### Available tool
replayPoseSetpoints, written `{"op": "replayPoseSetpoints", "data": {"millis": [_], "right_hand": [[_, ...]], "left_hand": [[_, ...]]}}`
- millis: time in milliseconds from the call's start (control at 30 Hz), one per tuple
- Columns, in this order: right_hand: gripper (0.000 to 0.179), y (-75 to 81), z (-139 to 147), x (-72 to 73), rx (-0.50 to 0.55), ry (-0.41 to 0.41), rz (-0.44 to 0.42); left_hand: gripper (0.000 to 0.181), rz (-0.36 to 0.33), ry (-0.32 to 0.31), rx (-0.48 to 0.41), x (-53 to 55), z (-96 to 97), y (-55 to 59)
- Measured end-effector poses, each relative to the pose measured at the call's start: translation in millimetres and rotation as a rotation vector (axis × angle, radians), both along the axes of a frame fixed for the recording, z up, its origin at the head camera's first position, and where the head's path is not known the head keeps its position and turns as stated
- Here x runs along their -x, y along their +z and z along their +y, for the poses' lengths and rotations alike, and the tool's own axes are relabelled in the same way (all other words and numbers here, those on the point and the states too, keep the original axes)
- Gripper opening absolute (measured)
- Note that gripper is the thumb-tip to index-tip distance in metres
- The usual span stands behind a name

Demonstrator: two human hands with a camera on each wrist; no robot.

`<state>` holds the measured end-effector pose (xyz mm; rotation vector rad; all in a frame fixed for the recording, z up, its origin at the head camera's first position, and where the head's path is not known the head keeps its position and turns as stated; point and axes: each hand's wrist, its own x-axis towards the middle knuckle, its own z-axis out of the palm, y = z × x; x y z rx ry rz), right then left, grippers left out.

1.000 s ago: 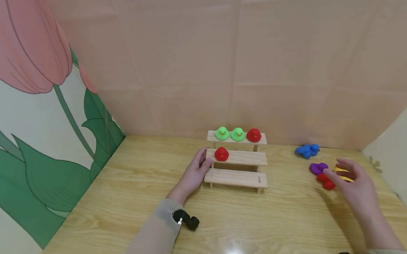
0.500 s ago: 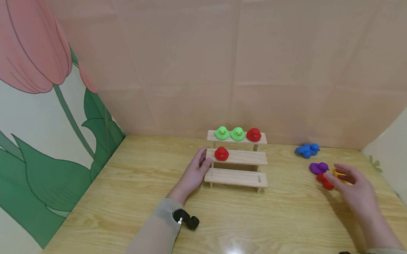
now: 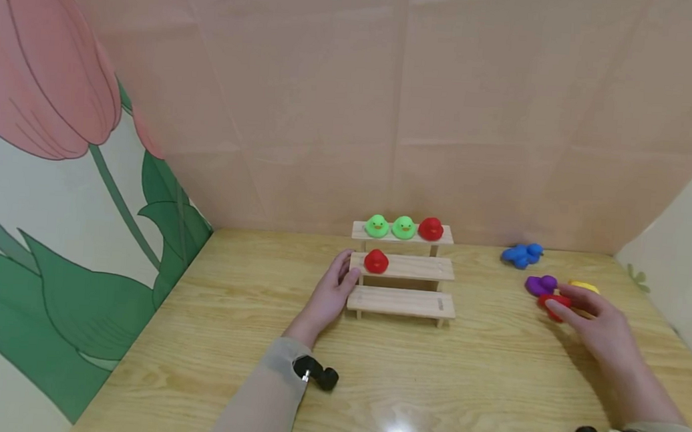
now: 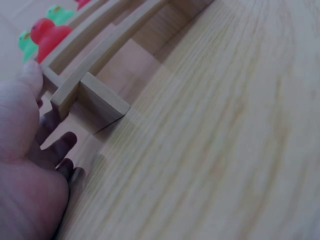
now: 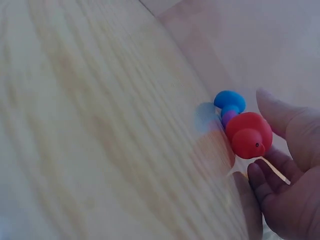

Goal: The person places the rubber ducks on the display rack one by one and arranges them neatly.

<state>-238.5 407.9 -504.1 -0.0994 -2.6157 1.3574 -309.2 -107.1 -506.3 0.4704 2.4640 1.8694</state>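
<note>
My left hand holds the left end of a three-step wooden display stand, thumb at the middle shelf's end and fingers behind. On the top shelf sit two green rubber ducks and a red one. Another red rubber duck is at the left of the middle shelf. At the right, my right hand has thumb and fingers spread around a red rubber duck on the table; in the right wrist view the thumb looks apart from it.
A purple duck lies just behind the red one by my right hand. Yellow things show partly behind the fingers. Blue ducks stand near the table's back edge. A wall with a floral print rises at the left.
My right hand has come down and left, from over the yellow things to around the red duck. The left hand stays on the stand.
</note>
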Motion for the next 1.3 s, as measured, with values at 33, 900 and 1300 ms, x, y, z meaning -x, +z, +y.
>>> {"op": "replayPoseSetpoints", "data": {"millis": [33,900,1300], "right_hand": [[0.071,-0.7,0.5,0.5,0.002,0.007,0.003],[0.072,-3.3,3.7,0.3,-0.165,0.039,-0.034],[0.062,-1.5,3.4,-1.8,-0.11,0.045,-0.047]], "left_hand": [[0.07,-0.003,0.002,0.001,-0.1,-0.1,0.1],[0.068,0.02,-0.011,-0.017,0.9,-0.2,-0.5],[0.067,0.023,-0.009,-0.021,-0.5,-0.5,0.1]]}}
